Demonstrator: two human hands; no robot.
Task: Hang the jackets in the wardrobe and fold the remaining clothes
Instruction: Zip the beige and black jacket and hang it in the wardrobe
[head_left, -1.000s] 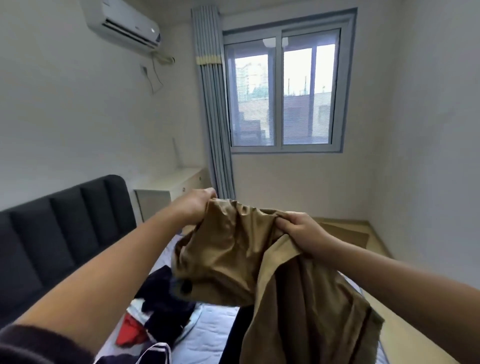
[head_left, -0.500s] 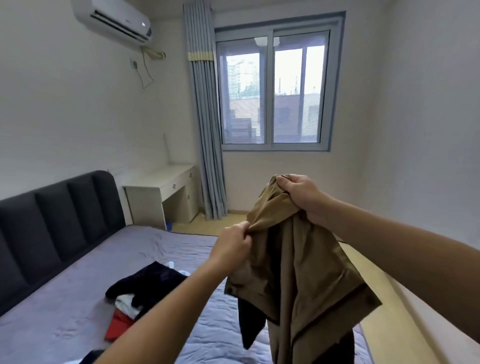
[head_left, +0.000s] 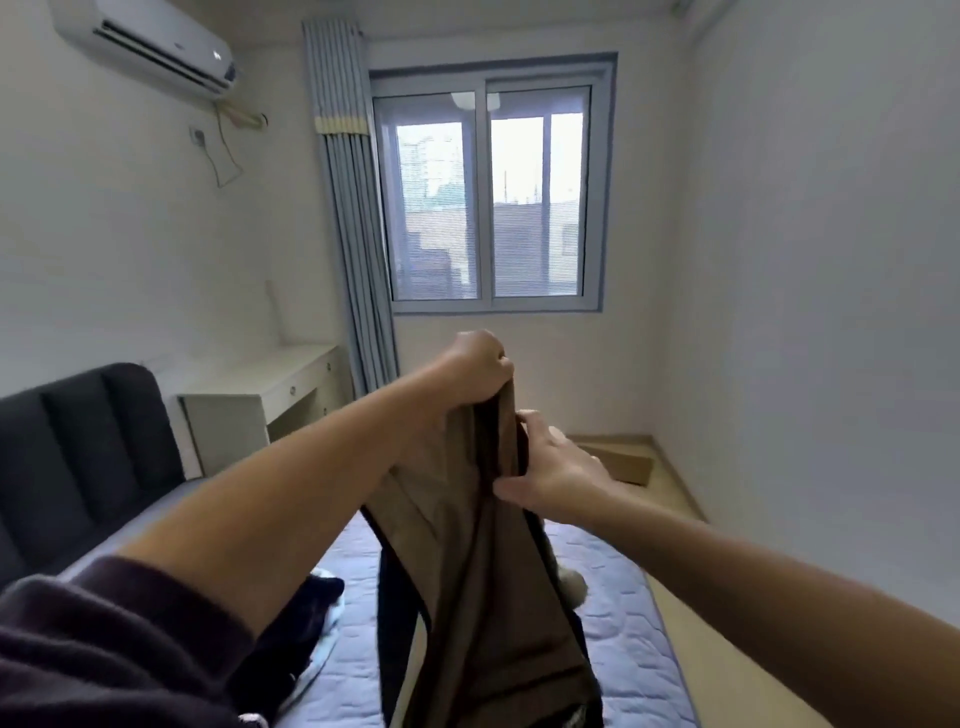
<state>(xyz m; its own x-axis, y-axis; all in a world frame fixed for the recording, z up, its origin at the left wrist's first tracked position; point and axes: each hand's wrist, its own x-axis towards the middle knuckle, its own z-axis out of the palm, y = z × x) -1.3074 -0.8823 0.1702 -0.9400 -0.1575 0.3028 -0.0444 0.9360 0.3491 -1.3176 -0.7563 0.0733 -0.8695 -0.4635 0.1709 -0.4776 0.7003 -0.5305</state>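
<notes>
Now the hands have swapped places: half a second ago the right hand held the top of the cloth and the left took it lower down, and here the left hand (head_left: 470, 374) is uppermost, fingers curled tight round the bunched top of the long tan-brown garment with dark lining (head_left: 483, 571). The right hand (head_left: 556, 467) sits just below at the garment's right edge, thumb laid on the front and fingers tucked behind the fold, pinching it. The garment has gone from a crumpled bundle to hanging straight down in long folds above the lilac quilted bed (head_left: 613, 623), beside the heap of dark clothes (head_left: 311, 603) lying on it. I judge it is being shaken out to find collar or shoulders, so hanging is not yet begun; no wardrobe is in view
</notes>
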